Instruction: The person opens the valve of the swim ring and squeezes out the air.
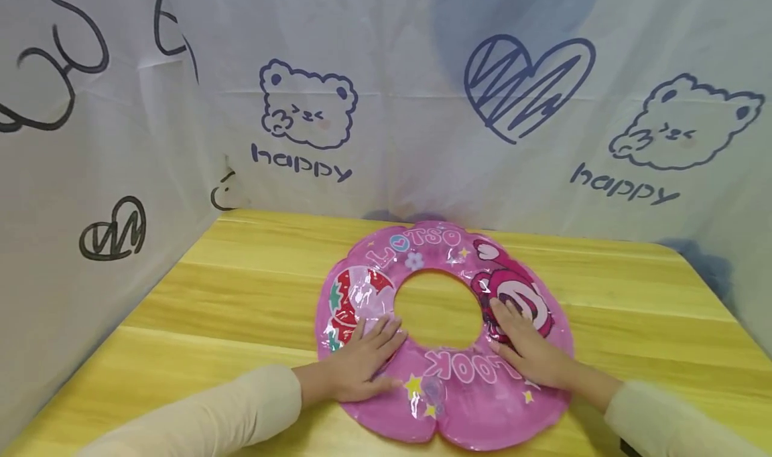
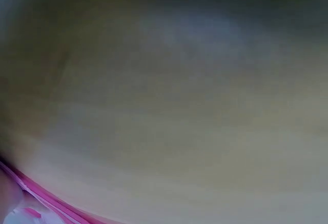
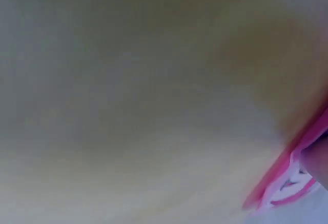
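Note:
A pink inflatable swim ring [image 1: 443, 417] lies flat on the yellow wood-grain table, puffed up, with strawberries, a bear and lettering printed on it. My left hand [image 1: 362, 363] rests on its left side, fingers stretched toward the hole. On the right side, over the bear print, lies my right hand [image 1: 533, 353] with its fingers extended. Both wrist views are blurred. A strip of the ring's pink edge [image 2: 56, 203] shows low in the left wrist view, and another pink part [image 3: 279, 183] at the lower right of the right wrist view.
The yellow table [image 1: 241, 296] reaches back to a white cloth [image 1: 410, 142] printed with bears, hearts and "happy". More cloth hangs along the left and right sides. A small dark object [image 1: 629, 447] shows at the bottom edge by the right sleeve.

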`<action>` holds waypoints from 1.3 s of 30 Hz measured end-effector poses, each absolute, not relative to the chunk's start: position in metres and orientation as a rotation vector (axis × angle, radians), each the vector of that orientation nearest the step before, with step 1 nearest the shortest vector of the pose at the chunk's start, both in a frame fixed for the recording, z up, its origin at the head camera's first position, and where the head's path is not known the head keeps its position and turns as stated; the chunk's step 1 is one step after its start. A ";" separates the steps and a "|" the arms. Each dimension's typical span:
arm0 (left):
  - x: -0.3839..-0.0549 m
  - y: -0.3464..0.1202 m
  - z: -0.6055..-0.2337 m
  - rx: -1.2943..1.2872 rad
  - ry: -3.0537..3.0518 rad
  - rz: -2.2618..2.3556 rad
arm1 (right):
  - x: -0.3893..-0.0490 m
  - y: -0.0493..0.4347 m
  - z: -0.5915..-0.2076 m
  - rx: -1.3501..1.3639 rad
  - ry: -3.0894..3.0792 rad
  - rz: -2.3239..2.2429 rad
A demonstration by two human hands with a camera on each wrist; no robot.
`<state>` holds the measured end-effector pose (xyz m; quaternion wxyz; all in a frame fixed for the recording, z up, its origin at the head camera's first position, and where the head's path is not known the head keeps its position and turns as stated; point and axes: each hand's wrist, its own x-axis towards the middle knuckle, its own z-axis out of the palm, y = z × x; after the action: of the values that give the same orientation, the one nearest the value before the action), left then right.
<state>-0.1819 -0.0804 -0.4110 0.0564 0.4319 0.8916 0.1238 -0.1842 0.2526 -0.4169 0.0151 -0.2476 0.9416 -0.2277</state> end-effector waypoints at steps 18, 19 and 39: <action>-0.168 -0.070 -0.409 1.475 2.725 0.033 | -0.141 0.218 -0.422 -1.387 2.960 -0.515; -0.167 -0.068 -0.409 1.476 2.708 0.059 | -0.138 0.216 -0.423 -1.415 2.929 -0.538; -0.163 -0.051 -0.412 1.400 2.753 -0.057 | -0.126 0.199 -0.428 -1.810 3.005 -0.026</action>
<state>-0.1629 -0.0506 -0.4116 0.0265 0.4530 0.8909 -0.0183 -0.1257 0.1986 -0.4278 -0.1824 -0.5073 0.8422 -0.0072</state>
